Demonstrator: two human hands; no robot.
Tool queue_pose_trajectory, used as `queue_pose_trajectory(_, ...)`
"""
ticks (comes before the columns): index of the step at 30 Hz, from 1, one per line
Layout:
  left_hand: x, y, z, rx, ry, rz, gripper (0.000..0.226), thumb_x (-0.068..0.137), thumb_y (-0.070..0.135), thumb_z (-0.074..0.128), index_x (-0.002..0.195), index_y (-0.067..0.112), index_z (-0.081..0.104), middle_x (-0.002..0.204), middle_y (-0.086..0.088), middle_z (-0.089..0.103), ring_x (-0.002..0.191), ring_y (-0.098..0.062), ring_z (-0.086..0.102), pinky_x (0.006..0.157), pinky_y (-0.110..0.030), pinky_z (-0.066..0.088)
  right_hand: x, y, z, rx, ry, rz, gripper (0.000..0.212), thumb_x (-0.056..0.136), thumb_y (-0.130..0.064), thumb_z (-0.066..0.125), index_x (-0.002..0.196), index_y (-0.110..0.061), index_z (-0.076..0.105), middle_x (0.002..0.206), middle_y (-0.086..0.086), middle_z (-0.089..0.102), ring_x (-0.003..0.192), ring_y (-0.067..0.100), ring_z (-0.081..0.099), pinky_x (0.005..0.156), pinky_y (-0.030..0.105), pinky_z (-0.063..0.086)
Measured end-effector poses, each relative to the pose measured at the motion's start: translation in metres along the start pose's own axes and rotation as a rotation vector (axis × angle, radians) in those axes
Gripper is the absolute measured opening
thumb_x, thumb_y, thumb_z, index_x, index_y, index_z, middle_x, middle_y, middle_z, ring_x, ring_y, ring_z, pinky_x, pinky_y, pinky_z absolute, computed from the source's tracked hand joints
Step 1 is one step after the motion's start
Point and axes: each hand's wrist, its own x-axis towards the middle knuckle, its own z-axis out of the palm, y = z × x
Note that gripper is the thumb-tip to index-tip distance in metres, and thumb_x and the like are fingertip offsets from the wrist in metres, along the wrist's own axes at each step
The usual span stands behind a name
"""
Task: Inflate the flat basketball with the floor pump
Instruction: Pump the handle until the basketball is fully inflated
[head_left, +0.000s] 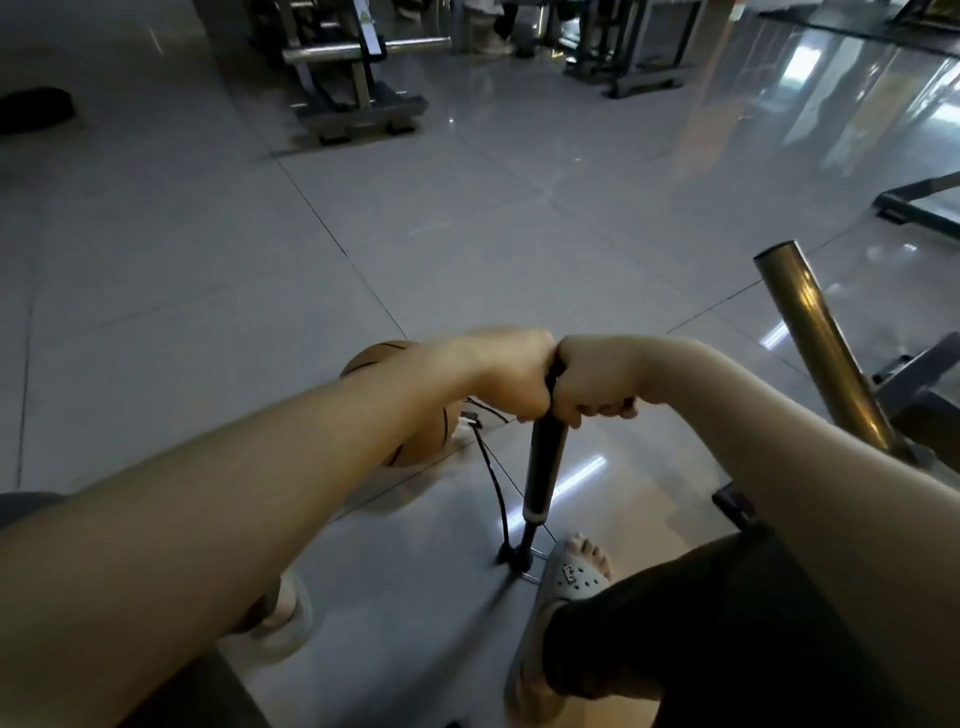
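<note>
A black floor pump stands upright on the tiled floor in the lower middle of the head view. My left hand and my right hand are side by side, both closed on the pump's handle at its top. A thin black hose runs from the pump's base up to an orange basketball, which lies on the floor behind my left forearm and is partly hidden by it. My right foot in a grey clog rests on the pump's base.
A brass-coloured metal tube of a gym machine leans close on the right. More gym machine frames stand at the back. My left foot is on the floor at lower left. A dark mat lies far left.
</note>
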Motion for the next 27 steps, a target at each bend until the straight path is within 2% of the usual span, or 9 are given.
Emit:
queue_pose_trajectory(2, 0.007, -0.006, 0.035, 0.021, -0.009, -0.004, 0.018, 0.081, 0.018, 0.070, 0.068, 0.020, 0.057, 0.060, 0.002, 0.055, 0.054, -0.016, 0.054, 0.046, -0.023, 0.038, 0.013, 0.012, 0.025, -0.033, -0.014, 0.011, 0.005, 0.066, 0.002, 0.060, 0.069, -0.002, 0.061, 0.056, 0.008, 0.044, 0.039, 0.019, 0.034, 0.042, 0.021, 0.031)
queue_pose_trajectory(4, 0.017, -0.013, 0.079, 0.027, 0.012, 0.006, 0.020, 0.081, 0.028, 0.070, 0.068, 0.021, 0.057, 0.060, 0.002, 0.056, 0.054, -0.018, 0.056, 0.046, -0.024, 0.038, 0.031, 0.029, 0.051, -0.058, -0.058, 0.027, 0.007, 0.064, 0.000, 0.059, 0.069, 0.002, 0.063, 0.056, 0.009, 0.047, 0.040, 0.021, 0.038, 0.042, 0.023, 0.035)
queue_pose_trajectory(6, 0.029, -0.019, 0.111, 0.033, 0.037, 0.024, 0.025, 0.081, 0.028, 0.067, 0.064, 0.022, 0.050, 0.059, 0.003, 0.053, 0.052, -0.017, 0.053, 0.044, -0.024, 0.033, 0.048, 0.048, 0.071, -0.085, -0.062, 0.048, 0.005, 0.064, -0.002, 0.061, 0.067, 0.001, 0.064, 0.046, 0.004, 0.050, 0.036, 0.018, 0.045, 0.045, 0.023, 0.039)
queue_pose_trajectory(8, 0.036, -0.023, 0.131, 0.057, 0.015, 0.042, 0.022, 0.082, 0.024, 0.064, 0.067, 0.020, 0.050, 0.061, 0.004, 0.049, 0.055, -0.017, 0.051, 0.043, -0.024, 0.030, 0.062, 0.060, 0.089, -0.074, -0.057, 0.028, 0.014, 0.068, -0.003, 0.061, 0.056, -0.010, 0.059, 0.040, -0.003, 0.051, 0.039, 0.011, 0.049, 0.047, 0.020, 0.041)
queue_pose_trajectory(12, 0.043, -0.029, 0.154, 0.087, -0.028, 0.008, 0.007, 0.082, 0.022, 0.062, 0.077, 0.020, 0.057, 0.069, 0.001, 0.053, 0.069, -0.025, 0.062, 0.045, -0.024, 0.030, 0.091, 0.076, 0.115, -0.104, -0.082, 0.006, 0.018, 0.072, -0.007, 0.062, 0.057, -0.016, 0.055, 0.058, 0.001, 0.055, 0.060, 0.019, 0.051, 0.056, 0.024, 0.040)
queue_pose_trajectory(16, 0.043, -0.028, 0.149, 0.052, -0.069, -0.018, 0.007, 0.084, 0.020, 0.063, 0.081, 0.020, 0.057, 0.070, 0.002, 0.055, 0.054, -0.013, 0.048, 0.044, -0.024, 0.031, 0.092, 0.071, 0.110, -0.108, -0.077, 0.058, 0.020, 0.072, -0.005, 0.063, 0.057, -0.015, 0.056, 0.056, 0.001, 0.053, 0.053, 0.017, 0.050, 0.060, 0.028, 0.045)
queue_pose_trajectory(20, 0.031, -0.023, 0.137, 0.045, -0.152, -0.027, 0.006, 0.088, 0.014, 0.060, 0.082, 0.017, 0.061, 0.072, -0.001, 0.059, 0.058, -0.016, 0.054, 0.048, -0.026, 0.037, 0.072, 0.056, 0.099, -0.170, -0.200, 0.106, 0.008, 0.077, -0.005, 0.062, 0.070, -0.005, 0.059, 0.061, 0.008, 0.051, 0.045, 0.019, 0.045, 0.053, 0.029, 0.043)
queue_pose_trajectory(24, 0.018, -0.017, 0.076, -0.024, -0.122, -0.004, 0.003, 0.085, 0.015, 0.067, 0.084, 0.018, 0.068, 0.071, -0.001, 0.065, 0.058, -0.017, 0.060, 0.044, -0.024, 0.039, 0.039, 0.031, 0.046, -0.088, -0.177, 0.040, 0.004, 0.074, 0.000, 0.061, 0.077, -0.002, 0.060, 0.061, 0.008, 0.045, 0.043, 0.018, 0.037, 0.045, 0.025, 0.035)
queue_pose_trajectory(27, 0.014, -0.009, 0.017, -0.061, -0.042, 0.011, 0.013, 0.081, 0.009, 0.070, 0.073, 0.016, 0.063, 0.062, 0.002, 0.059, 0.054, -0.015, 0.057, 0.046, -0.023, 0.042, 0.011, 0.008, -0.002, -0.002, -0.118, 0.007, 0.005, 0.073, 0.003, 0.062, 0.075, -0.002, 0.062, 0.052, 0.004, 0.042, 0.040, 0.016, 0.034, 0.044, 0.022, 0.031)
